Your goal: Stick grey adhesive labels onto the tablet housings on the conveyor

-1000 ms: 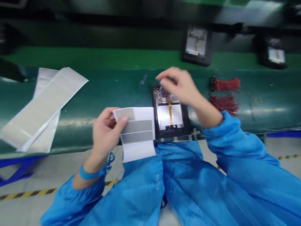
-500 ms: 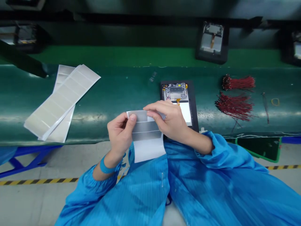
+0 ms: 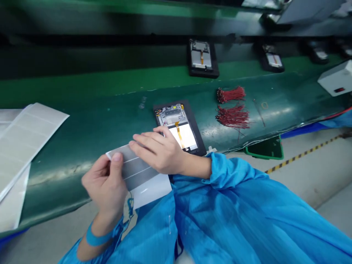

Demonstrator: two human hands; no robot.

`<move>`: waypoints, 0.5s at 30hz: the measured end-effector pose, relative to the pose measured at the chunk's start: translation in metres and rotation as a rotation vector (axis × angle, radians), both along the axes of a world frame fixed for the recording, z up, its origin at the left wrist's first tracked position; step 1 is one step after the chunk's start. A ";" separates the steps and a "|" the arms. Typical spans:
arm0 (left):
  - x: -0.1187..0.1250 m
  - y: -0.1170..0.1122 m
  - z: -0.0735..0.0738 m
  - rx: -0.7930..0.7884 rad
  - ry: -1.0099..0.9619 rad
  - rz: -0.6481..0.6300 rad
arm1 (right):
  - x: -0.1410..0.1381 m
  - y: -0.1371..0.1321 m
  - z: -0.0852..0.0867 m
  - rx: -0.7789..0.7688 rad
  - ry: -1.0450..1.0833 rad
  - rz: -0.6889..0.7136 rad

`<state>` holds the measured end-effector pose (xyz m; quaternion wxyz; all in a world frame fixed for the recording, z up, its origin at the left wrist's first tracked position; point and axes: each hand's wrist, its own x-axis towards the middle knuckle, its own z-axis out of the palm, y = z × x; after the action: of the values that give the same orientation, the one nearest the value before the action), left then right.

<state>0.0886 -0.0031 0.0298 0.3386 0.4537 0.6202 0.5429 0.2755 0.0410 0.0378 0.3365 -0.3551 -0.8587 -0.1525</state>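
A sheet of grey adhesive stickers on white backing (image 3: 150,190) is pinched at its upper left corner between the thumb and fingers of my left hand (image 3: 106,181). Across the top right part of this sheet, my right hand (image 3: 162,150) rests with its fingers stretched out; its thumb is hidden. Just beyond the right hand lies an opened tablet (image 3: 172,116) in a black holder, with its circuit board, orange ribbon cable and white battery area showing. My right wrist and hand cover its lower left edge.
More sticker sheets (image 3: 33,135) overlap at the left of the green bench. Two bundles of red wires (image 3: 233,116) lie to the right, near a loose wire and a rubber band (image 3: 264,105). Further devices (image 3: 202,58) stand on the line behind. A green bin (image 3: 265,148) sits below the edge.
The view has swung to the right. My right hand has gone from curled fingers at the sheet's top edge to fingers laid out across it. My left hand keeps its pinch.
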 end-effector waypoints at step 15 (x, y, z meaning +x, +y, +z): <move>-0.014 0.010 -0.012 -0.007 0.482 -0.264 | 0.002 0.002 0.031 -0.686 0.372 0.069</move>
<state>0.0744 0.0064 0.0177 0.2505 0.6455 0.6204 0.3684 0.2779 0.0433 0.0685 0.3530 -0.4394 -0.7957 0.2216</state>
